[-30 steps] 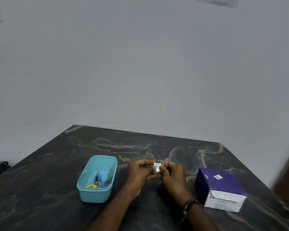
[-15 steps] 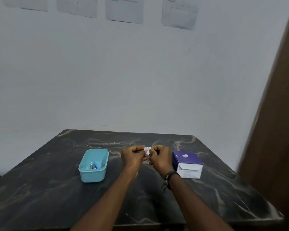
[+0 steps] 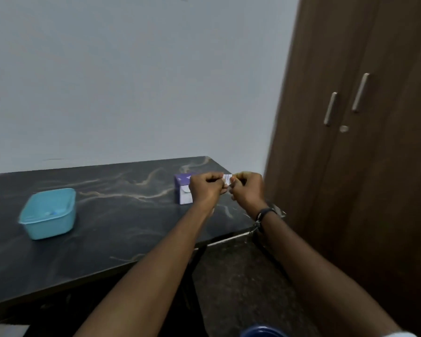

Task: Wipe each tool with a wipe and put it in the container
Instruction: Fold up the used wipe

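Note:
My left hand (image 3: 206, 189) and my right hand (image 3: 247, 189) are held up together at the table's right end, each pinching one side of a small white wipe packet (image 3: 227, 178) between them. The light blue container (image 3: 49, 212) stands on the dark marbled table (image 3: 122, 215) at the left, with a blurred blue-handled tool (image 3: 51, 212) showing inside it. The purple and white wipe box (image 3: 184, 189) sits on the table just behind my left hand, partly hidden by it.
A brown wardrobe (image 3: 355, 142) with two metal handles fills the right side, close to the table's right edge. A plain white wall runs behind the table. Dark speckled floor (image 3: 241, 288) lies below my arms, and a blue rounded object (image 3: 263, 332) shows at the bottom edge.
The view has swung to the right, so the container and box sit further left and the wardrobe has come into view. Both hands have kept pinching the packet between them.

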